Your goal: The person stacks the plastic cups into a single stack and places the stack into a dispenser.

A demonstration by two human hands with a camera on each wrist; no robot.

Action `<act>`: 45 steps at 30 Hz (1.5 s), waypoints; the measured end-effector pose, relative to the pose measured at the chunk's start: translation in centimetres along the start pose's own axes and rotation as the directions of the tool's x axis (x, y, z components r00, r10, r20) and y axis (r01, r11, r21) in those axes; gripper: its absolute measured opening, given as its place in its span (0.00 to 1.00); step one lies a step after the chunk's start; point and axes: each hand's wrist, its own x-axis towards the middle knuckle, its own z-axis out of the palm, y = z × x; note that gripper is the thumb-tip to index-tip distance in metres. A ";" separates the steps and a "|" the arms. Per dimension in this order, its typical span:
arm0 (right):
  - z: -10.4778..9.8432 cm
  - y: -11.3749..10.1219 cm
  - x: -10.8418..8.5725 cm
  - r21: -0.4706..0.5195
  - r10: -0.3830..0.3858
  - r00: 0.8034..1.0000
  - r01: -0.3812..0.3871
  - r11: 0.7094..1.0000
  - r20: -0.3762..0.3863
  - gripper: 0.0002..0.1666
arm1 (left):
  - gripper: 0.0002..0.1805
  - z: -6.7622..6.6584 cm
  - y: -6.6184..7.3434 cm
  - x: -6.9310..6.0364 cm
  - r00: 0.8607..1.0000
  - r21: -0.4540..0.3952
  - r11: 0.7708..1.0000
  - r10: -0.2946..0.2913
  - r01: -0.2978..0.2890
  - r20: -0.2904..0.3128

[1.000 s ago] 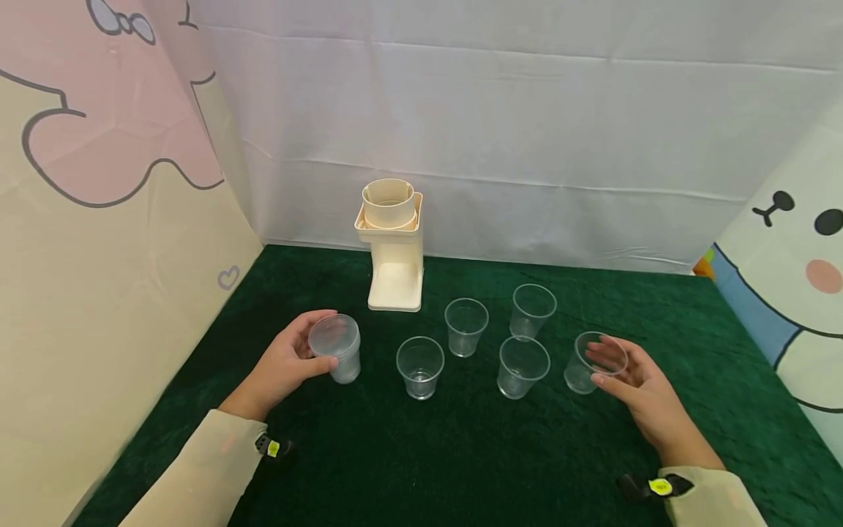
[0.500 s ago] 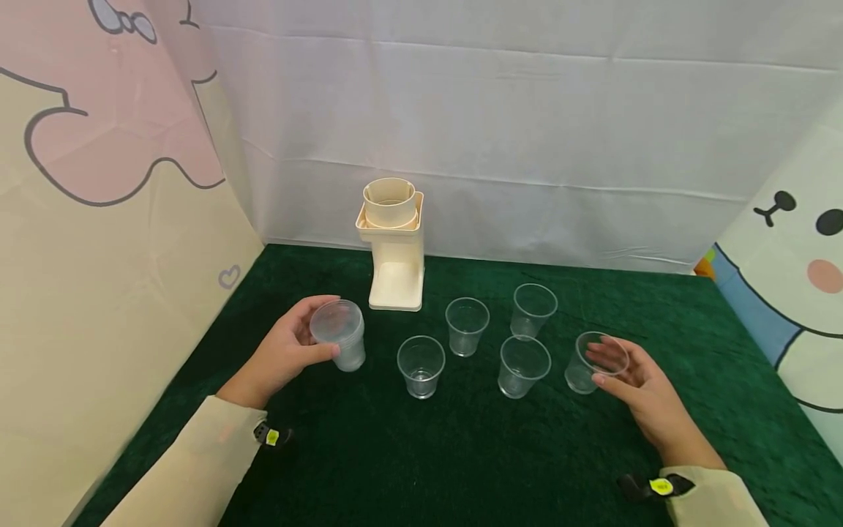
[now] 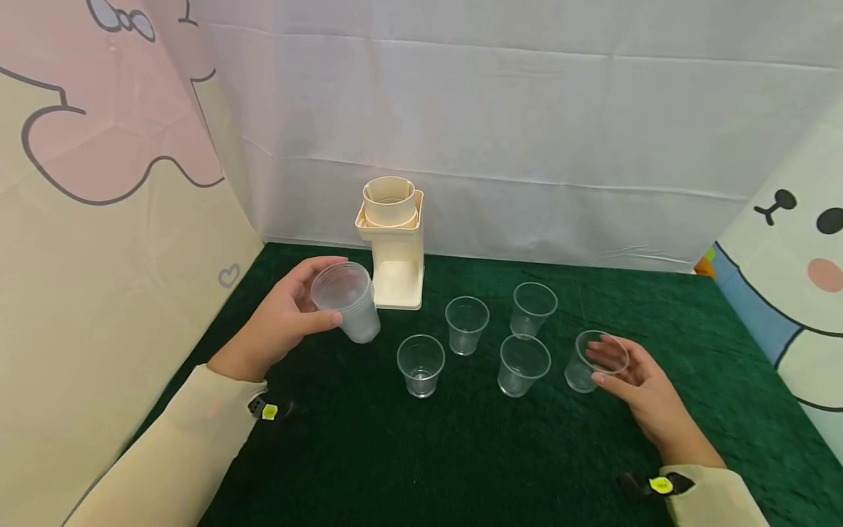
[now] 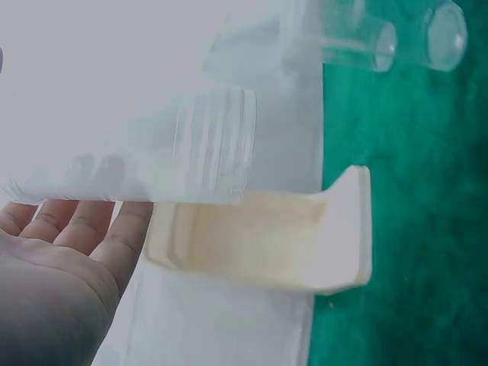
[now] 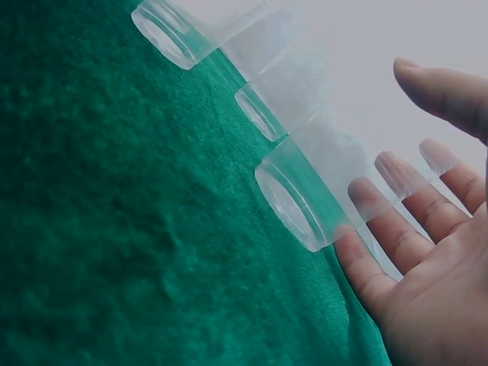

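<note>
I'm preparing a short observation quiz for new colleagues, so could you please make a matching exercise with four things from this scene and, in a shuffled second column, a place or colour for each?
Things:
1. nested stack of clear plastic cups
2. cream plastic stand
3. rightmost clear plastic cup
4. tablecloth

Places and colours:
A. between the thumb and fingers of the right hand
B. at the back, close to the white backdrop
C. dark green
D. held in the left hand

Right pairs: 1-D, 2-B, 3-A, 4-C
</note>
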 end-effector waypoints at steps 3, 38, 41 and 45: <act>0.0 0.0 0.0 -0.002 -0.001 1.000 0.001 1.000 -0.002 0.33 | 0.39 0.3 0.6 0.4 0.999 -0.040 0.999 0.025 -0.024 0.025; 0.0 -0.2 -0.2 -0.007 0.001 1.000 -0.001 1.000 -0.006 0.34 | 0.40 -0.3 -8.2 -2.7 0.969 -0.057 0.969 -0.243 0.241 -0.048; 0.0 -0.4 -0.3 0.012 -0.003 1.000 0.003 1.000 -0.010 0.33 | 0.40 -0.2 -8.2 -2.7 0.970 -0.058 0.970 -0.238 0.235 -0.055; -0.1 -0.6 -0.4 0.023 -0.001 0.999 0.002 1.000 -0.037 0.33 | 0.39 -0.1 -8.2 -2.7 0.969 -0.031 0.971 -0.238 0.237 -0.060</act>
